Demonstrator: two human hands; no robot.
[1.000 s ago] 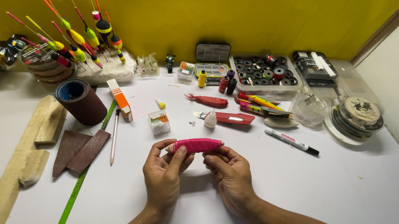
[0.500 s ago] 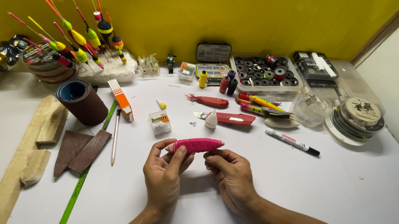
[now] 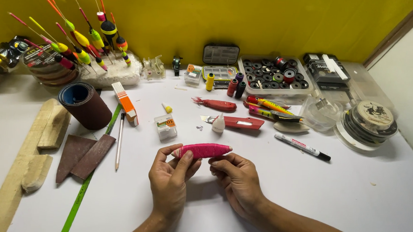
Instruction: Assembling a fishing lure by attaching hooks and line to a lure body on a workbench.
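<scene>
While held level just above white tabletop [image 3: 305,199], pink thread-wrapped spindle-shaped lure body [image 3: 204,150] spans both hands. Left hand [image 3: 168,184] pinches its left end, thumb on top; right hand [image 3: 238,180] curls under right end, fingers pressed together. Behind: small clear plastic box [image 3: 165,127], red utility knife [image 3: 236,122], black-capped white marker [image 3: 302,146]. Left: wooden pencil [image 3: 119,140].

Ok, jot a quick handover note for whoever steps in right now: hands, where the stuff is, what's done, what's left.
Left hand: pinches the thick end of the pink lure body.
Right hand: fingertips support its tapered end, above the white table.
Nearby: small clear box, white glue bottle, red utility knife, marker, pencil, sandpaper pieces.
Done: body is pink all over.
Left: no hooks or eyes visible on it.
</scene>
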